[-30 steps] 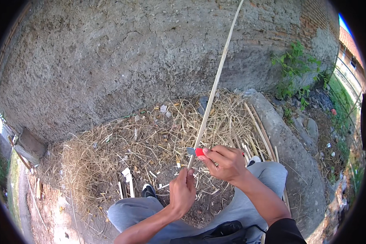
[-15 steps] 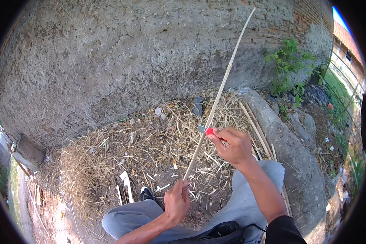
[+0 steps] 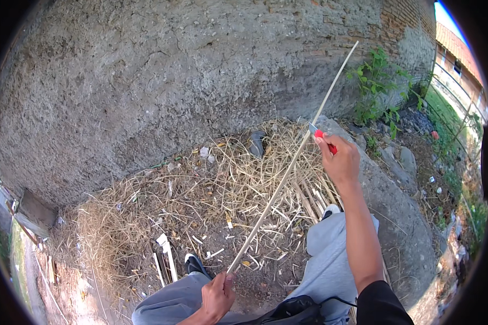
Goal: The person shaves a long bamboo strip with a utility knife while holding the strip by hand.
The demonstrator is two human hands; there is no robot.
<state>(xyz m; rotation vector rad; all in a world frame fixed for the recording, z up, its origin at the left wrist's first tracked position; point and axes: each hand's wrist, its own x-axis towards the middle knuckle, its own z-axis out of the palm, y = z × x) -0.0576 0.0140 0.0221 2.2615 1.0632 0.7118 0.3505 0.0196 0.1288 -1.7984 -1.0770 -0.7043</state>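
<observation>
A long, thin, pale bamboo strip [image 3: 277, 194] slants from low centre up to the right, across the straw and in front of the wall. Its lower end is gripped in my left hand [image 3: 218, 297], the thumb pressed along it. My right hand [image 3: 341, 162] is closed around a small red-handled knife [image 3: 320, 134], well up the strip. The knife's short grey blade meets the strip's edge; part of the handle is hidden by my fingers.
Dry straw and shavings [image 3: 130, 227] cover the ground between my feet and the rough wall [image 3: 162, 81]. A concrete ledge [image 3: 387, 216] runs along my right. Bamboo strips [image 3: 312, 199] lie near my right knee, and white-ended pieces [image 3: 168, 254] by my left shoe. A green plant [image 3: 377, 81] grows beside the wall.
My right hand and the knife have moved up and right, farther along the strip. My left hand has shifted down and left, and the strip leans more to the right.
</observation>
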